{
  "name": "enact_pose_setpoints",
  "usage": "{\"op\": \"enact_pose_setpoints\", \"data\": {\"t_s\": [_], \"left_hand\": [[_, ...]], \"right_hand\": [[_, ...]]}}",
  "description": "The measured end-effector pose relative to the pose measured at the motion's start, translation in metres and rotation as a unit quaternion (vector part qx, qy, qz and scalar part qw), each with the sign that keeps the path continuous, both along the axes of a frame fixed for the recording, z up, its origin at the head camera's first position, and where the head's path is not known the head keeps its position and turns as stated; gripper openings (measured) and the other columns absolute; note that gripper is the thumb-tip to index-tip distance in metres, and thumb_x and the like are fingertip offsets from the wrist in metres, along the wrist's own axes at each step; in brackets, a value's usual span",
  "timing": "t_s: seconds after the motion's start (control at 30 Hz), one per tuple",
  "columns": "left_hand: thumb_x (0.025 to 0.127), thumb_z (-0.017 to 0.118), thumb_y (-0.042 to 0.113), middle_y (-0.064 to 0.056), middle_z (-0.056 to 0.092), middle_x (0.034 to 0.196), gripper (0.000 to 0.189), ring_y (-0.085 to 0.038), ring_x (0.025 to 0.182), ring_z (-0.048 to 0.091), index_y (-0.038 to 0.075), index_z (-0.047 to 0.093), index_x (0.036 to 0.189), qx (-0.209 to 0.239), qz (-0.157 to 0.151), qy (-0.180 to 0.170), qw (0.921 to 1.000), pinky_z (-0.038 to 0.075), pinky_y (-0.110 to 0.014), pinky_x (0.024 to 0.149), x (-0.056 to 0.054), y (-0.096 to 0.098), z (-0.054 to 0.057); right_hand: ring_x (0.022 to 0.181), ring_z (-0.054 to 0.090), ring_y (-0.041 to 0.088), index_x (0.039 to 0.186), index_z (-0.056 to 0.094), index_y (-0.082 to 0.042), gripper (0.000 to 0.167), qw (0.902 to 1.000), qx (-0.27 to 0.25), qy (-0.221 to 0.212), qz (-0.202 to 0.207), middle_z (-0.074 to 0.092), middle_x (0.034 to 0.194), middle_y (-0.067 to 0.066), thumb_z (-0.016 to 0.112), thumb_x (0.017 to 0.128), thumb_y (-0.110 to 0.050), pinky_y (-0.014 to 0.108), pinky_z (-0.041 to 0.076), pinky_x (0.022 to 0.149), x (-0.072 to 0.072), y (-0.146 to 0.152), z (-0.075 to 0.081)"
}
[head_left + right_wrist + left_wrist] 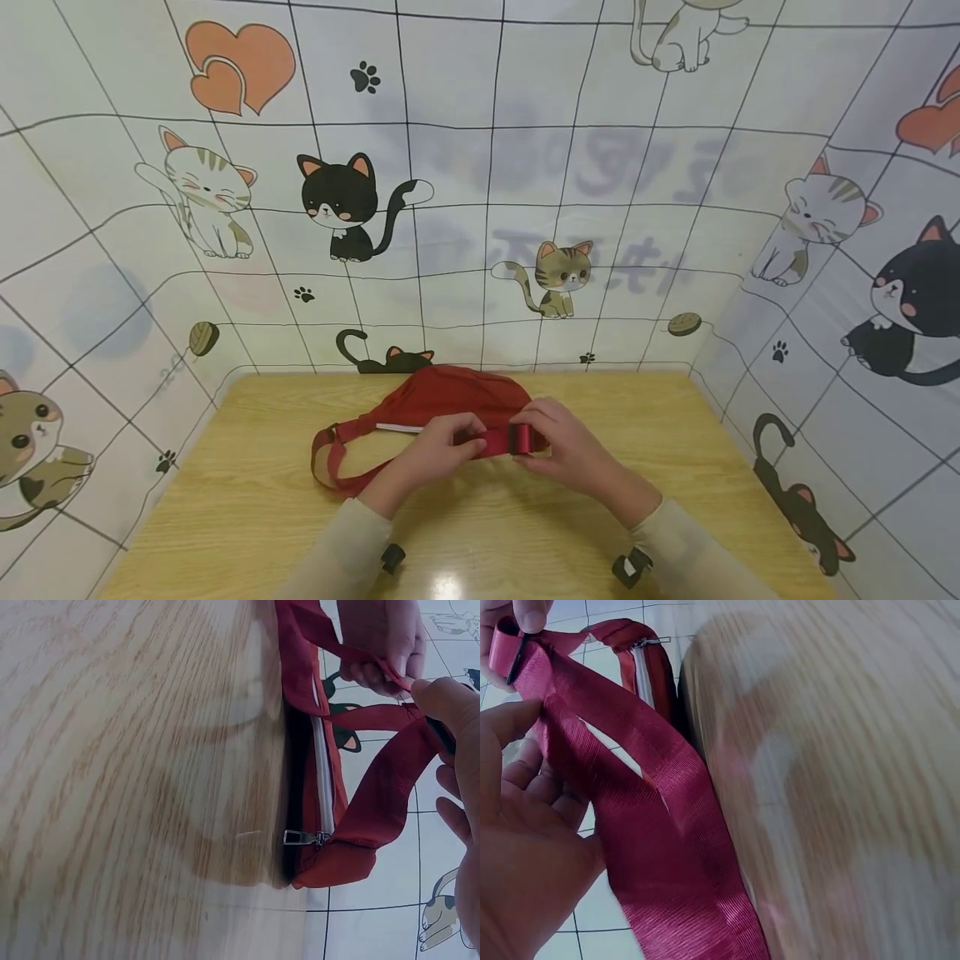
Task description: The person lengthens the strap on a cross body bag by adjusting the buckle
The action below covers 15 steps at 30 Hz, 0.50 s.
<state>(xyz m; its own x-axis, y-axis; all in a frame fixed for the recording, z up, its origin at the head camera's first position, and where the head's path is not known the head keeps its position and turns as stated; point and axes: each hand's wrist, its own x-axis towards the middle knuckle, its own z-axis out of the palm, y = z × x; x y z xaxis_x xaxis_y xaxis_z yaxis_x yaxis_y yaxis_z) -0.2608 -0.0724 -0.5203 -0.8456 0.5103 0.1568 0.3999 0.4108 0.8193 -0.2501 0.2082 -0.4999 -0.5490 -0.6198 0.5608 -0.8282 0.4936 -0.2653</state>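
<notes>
A red waist bag [453, 396] lies at the back of the table, with its white zipper [324, 772] toward me. Its dark red strap [652, 847] loops out to the left and runs across the front. My left hand [435, 454] pinches the strap between thumb and fingers, left of a black buckle [515, 439]. With thumb and fingers, my right hand [570, 450] grips the strap at that buckle, where the webbing folds through it. In the right wrist view, the thumb partly hides the buckle. Both hands are held in front of the bag.
The light wood table [247, 517] ends at the back against a white grid-patterned cloth [465, 167] printed with cats, which also rises on both sides. A metal zipper pull [300, 838] hangs at one end of the bag.
</notes>
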Motion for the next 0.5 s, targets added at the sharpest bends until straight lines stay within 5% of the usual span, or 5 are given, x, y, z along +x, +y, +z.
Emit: {"op": "enact_pose_setpoints", "data": {"t_s": [0.33, 0.5], "left_hand": [[0.110, 0.069, 0.010, 0.007, 0.069, 0.096, 0.004, -0.012, 0.090, 0.063, 0.008, 0.073, 0.110, 0.027, -0.050, 0.010, 0.9983, 0.055, -0.028, 0.079, 0.000, 0.015, 0.011], [0.107, 0.074, 0.011, 0.007, 0.070, 0.102, 0.012, -0.012, 0.095, 0.065, 0.015, 0.070, 0.117, 0.021, -0.050, 0.015, 0.9984, 0.056, -0.031, 0.085, 0.002, 0.018, 0.014]], "right_hand": [[0.118, 0.062, 0.019, 0.127, 0.072, -0.011, 0.054, 0.9995, -0.013, 0.001, 0.028, 0.067, 0.126, -0.001, 0.100, 0.081, -0.013, 0.039, 0.059, 0.096, -0.001, -0.007, -0.001], [0.117, 0.063, 0.019, 0.127, 0.072, -0.011, 0.055, 0.9996, -0.012, -0.003, 0.024, 0.067, 0.126, -0.002, 0.101, 0.081, -0.014, 0.041, 0.060, 0.097, 0.000, -0.008, 0.000]]}}
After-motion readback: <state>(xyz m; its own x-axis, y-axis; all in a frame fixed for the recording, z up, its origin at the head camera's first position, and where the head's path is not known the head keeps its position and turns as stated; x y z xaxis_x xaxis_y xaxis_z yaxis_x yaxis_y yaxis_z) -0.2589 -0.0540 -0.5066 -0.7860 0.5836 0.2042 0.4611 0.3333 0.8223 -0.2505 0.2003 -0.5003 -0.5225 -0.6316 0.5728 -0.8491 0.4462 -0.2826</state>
